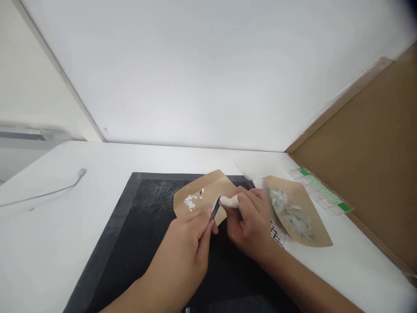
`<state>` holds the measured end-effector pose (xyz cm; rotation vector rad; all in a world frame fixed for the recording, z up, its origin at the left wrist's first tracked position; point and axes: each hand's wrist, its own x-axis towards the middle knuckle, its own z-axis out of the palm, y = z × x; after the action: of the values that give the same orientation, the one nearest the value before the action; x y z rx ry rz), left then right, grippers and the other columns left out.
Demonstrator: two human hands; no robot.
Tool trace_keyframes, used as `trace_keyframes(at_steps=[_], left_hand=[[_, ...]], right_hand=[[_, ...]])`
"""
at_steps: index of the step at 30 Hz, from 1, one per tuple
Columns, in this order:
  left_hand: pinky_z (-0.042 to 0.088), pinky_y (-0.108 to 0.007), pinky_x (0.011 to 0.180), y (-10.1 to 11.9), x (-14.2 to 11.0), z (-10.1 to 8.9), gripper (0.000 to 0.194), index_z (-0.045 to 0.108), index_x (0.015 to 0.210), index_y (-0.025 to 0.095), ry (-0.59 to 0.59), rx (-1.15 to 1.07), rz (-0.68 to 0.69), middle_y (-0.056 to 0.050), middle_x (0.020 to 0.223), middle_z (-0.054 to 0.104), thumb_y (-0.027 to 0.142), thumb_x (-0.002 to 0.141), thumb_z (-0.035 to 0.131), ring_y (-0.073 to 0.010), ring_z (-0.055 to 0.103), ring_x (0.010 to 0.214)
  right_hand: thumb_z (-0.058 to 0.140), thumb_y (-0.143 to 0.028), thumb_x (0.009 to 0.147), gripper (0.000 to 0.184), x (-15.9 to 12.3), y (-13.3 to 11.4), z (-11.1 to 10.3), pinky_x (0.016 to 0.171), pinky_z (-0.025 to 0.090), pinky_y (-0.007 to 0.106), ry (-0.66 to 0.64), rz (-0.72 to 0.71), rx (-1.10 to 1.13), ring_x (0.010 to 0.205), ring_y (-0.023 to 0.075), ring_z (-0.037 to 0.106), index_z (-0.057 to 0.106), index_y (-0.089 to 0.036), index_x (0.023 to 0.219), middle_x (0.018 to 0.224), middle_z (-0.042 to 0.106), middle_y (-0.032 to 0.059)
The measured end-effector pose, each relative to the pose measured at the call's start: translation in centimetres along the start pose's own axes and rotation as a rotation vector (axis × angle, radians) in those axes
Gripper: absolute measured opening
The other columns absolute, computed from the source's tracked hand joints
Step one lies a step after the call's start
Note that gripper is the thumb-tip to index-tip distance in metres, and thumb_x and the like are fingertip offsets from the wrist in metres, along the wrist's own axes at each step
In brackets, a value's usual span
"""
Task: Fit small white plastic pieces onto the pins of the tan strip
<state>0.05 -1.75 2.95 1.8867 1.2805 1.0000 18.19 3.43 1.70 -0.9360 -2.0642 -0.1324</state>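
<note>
My left hand [189,243] is closed, thumb and fingers pinching a small dark strip [215,208] with a pale edge. Against the strip's upper end rests the fingertip of my right hand [250,224], wearing a white finger cover [230,201]. The other right fingers are curled in; whatever they may grip is hidden. Behind both hands, a brown paper sheet [212,181] with small white chips [190,202] lies on a black mat [143,230]. A black-and-white patterned item [276,234] is partly covered by my right hand.
On the right, another brown sheet [321,226] carries translucent scraps [298,219]. Beyond it lies a clear packet with a green band [325,191]. A brown panel [365,143] bounds the right side, and a white wall [195,87] the back. A cable [61,189] lies at left.
</note>
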Motion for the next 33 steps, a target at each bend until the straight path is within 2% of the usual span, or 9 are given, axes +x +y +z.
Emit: trace_keyframes(at_steps=[3,7,11,15,19,25,30,33], left_hand=[[0.045,-0.027,0.065,0.0,0.0,0.1,0.027,0.059,0.081,0.020,-0.010,-0.006,-0.002,-0.002,0.078,0.067,0.019,0.104,0.044,-0.0154,0.060,0.066],[0.043,-0.027,0.064,-0.1,0.1,0.2,0.027,0.059,0.081,0.020,-0.008,-0.004,-0.005,-0.001,0.075,0.066,0.020,0.104,0.045,-0.0154,0.060,0.065],[0.043,-0.027,0.064,-0.3,0.1,0.1,0.028,0.059,0.080,0.020,-0.008,-0.016,-0.029,0.000,0.074,0.065,0.022,0.105,0.046,-0.0143,0.059,0.063],[0.044,-0.027,0.066,-0.3,0.0,0.0,0.026,0.059,0.081,0.020,0.007,-0.014,-0.025,0.000,0.076,0.066,0.022,0.104,0.047,-0.0148,0.059,0.065],[0.044,-0.026,0.066,-0.3,0.1,0.0,0.025,0.059,0.082,0.020,-0.002,-0.021,-0.012,0.001,0.077,0.065,0.021,0.104,0.046,-0.0140,0.059,0.066],[0.042,-0.025,0.059,-0.3,0.1,0.2,0.027,0.058,0.082,0.021,0.012,-0.043,-0.026,-0.001,0.075,0.066,0.024,0.105,0.046,-0.0153,0.060,0.065],[0.038,-0.023,0.050,-0.7,0.2,0.4,0.028,0.061,0.083,0.022,-0.012,-0.072,-0.091,0.004,0.053,0.056,0.032,0.106,0.047,-0.0133,0.052,0.047],[0.038,-0.022,0.048,-0.9,0.3,0.4,0.029,0.063,0.085,0.023,0.006,-0.082,-0.126,0.007,0.049,0.051,0.037,0.106,0.048,-0.0118,0.049,0.042]], right_hand=[[0.056,-0.006,0.093,0.026,0.0,0.2,-0.1,0.071,0.034,0.037,-0.078,-0.027,0.056,0.066,0.0160,0.052,0.043,-0.023,0.080,0.075,0.061,-0.0002],[0.057,-0.007,0.093,0.024,-0.1,0.1,-0.1,0.071,0.033,0.037,-0.023,-0.018,0.006,0.064,0.0160,0.050,0.045,-0.023,0.080,0.074,0.060,-0.0004],[0.054,-0.005,0.093,0.027,-0.2,-0.1,0.0,0.070,0.032,0.037,-0.121,-0.072,0.083,0.066,0.0155,0.053,0.043,-0.023,0.077,0.074,0.060,-0.0007],[0.056,-0.004,0.091,0.026,-0.2,-0.2,0.0,0.071,0.032,0.037,-0.067,-0.037,0.056,0.067,0.0150,0.055,0.043,-0.022,0.078,0.077,0.063,-0.0004],[0.053,-0.003,0.093,0.026,-0.3,-0.2,-0.1,0.071,0.032,0.037,-0.141,-0.068,0.105,0.066,0.0145,0.052,0.044,-0.022,0.077,0.075,0.061,-0.0007],[0.057,-0.004,0.093,0.025,-0.5,0.7,0.1,0.071,0.033,0.037,-0.003,-0.028,0.027,0.067,0.0156,0.054,0.045,-0.022,0.080,0.077,0.064,0.0003],[0.059,-0.009,0.096,0.023,-0.3,1.7,0.1,0.072,0.036,0.037,0.000,-0.032,0.074,0.067,0.0162,0.055,0.048,-0.022,0.080,0.076,0.062,-0.0005],[0.063,-0.017,0.098,0.013,-0.1,2.4,-0.3,0.073,0.042,0.036,0.008,0.055,0.133,0.071,0.0173,0.059,0.057,-0.022,0.087,0.080,0.065,0.0006]])
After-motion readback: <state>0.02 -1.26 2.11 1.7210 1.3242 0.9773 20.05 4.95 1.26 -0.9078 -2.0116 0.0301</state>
